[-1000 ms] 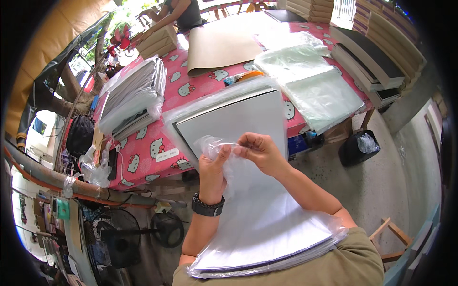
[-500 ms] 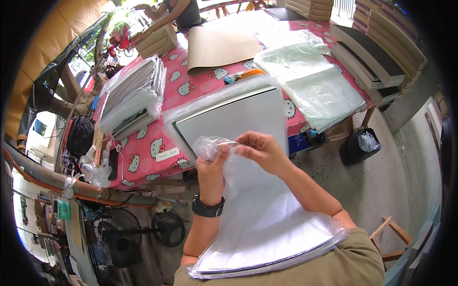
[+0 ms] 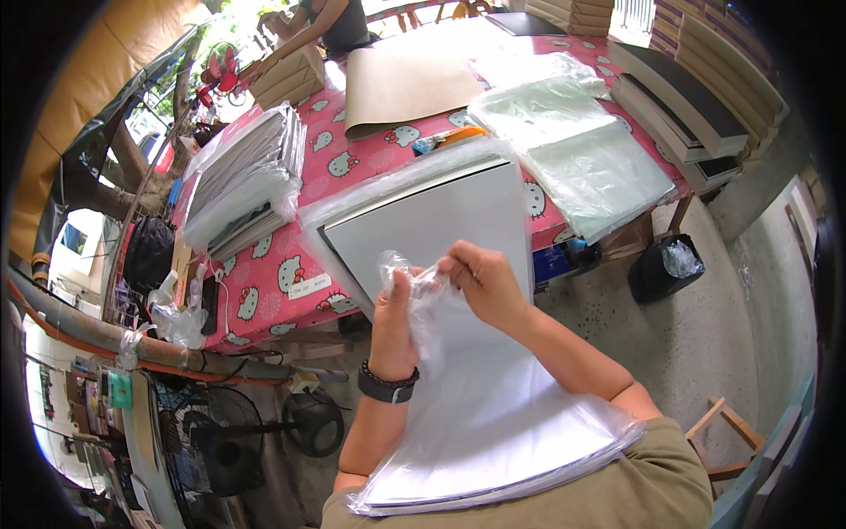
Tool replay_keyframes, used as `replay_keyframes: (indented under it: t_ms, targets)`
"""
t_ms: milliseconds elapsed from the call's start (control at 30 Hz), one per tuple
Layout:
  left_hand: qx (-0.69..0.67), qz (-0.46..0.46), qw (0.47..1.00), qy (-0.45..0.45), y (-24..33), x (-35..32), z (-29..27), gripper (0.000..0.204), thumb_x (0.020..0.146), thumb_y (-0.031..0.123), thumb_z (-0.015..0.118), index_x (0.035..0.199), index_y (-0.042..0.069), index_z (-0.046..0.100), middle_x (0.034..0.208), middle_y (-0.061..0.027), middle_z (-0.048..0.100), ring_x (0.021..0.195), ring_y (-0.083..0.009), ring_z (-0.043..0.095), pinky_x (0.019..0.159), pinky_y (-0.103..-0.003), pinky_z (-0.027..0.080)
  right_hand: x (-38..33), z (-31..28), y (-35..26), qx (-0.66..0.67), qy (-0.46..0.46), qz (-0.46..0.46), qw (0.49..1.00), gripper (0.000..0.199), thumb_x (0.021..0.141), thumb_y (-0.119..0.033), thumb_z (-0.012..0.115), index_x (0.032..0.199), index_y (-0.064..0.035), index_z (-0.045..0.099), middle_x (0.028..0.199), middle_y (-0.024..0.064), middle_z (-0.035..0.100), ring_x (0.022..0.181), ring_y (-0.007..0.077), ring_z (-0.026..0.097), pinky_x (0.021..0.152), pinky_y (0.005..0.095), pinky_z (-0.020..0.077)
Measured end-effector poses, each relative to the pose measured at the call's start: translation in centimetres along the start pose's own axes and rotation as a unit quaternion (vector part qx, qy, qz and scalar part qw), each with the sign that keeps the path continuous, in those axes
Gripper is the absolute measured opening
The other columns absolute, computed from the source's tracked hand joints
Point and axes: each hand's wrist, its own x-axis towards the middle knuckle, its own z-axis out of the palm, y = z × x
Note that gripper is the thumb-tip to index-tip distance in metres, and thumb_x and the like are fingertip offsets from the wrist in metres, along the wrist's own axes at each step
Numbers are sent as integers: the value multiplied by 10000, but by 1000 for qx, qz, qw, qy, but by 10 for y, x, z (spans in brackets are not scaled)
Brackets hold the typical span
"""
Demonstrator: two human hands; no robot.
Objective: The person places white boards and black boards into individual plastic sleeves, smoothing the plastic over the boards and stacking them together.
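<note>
A clear plastic bag (image 3: 426, 304) is bunched up between my two hands. My left hand (image 3: 395, 328) grips its gathered edge, with the thumb upright. Just to the right, my right hand (image 3: 483, 280) pinches the film between thumb and fingers. Below them, against my body, lies a stack of white sheets (image 3: 493, 432) under clear plastic. Beyond my hands, a stack of grey-white boards (image 3: 432, 212) in clear plastic rests at the table's near edge. Whether the bunched film joins the plastic over the white sheets is hard to make out.
The table has a pink patterned cloth (image 3: 348, 165). On it lie plastic-wrapped packs (image 3: 242, 176) at left, a brown paper sheet (image 3: 410, 84), and clear bags (image 3: 599, 176) at right. Dark-covered boards (image 3: 683, 97) stand far right. A black bin (image 3: 665, 271) and fan (image 3: 220, 441) flank the table.
My hands have pulled the bunched plastic slightly apart and stretched it. My left hand has turned more upright, and my right hand has closed more tightly. The stacks have stayed put.
</note>
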Motion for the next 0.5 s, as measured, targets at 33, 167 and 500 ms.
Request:
replay_keyframes:
  t_ms: [33,167,500]
  targets:
    - [-43,-30,999,12,1,-1,1,269,834,328,532,823,59,540,681,9,542,594,-85,505,531,-212,407,4,-3,7,106,-2,19,994,143,836,-125,532,723,-37,526,663,-11,538,618,60,466,578,202,390]
    - [-53,-12,989,-140,13,1,-22,271,845,311,511,880,44,546,776,-28,573,666,-104,544,551,-229,446,16,-24,13,322,-95,66,940,130,836,-163,538,796,-39,542,798,-5,550,762,65,500,708,213,396]
    - [5,123,992,-16,36,15,-177,192,868,195,454,838,26,538,821,-54,573,760,-145,560,733,-343,457,20,-90,8,562,111,104,813,219,882,-285,435,778,-104,498,614,-14,451,482,44,430,376,138,351]
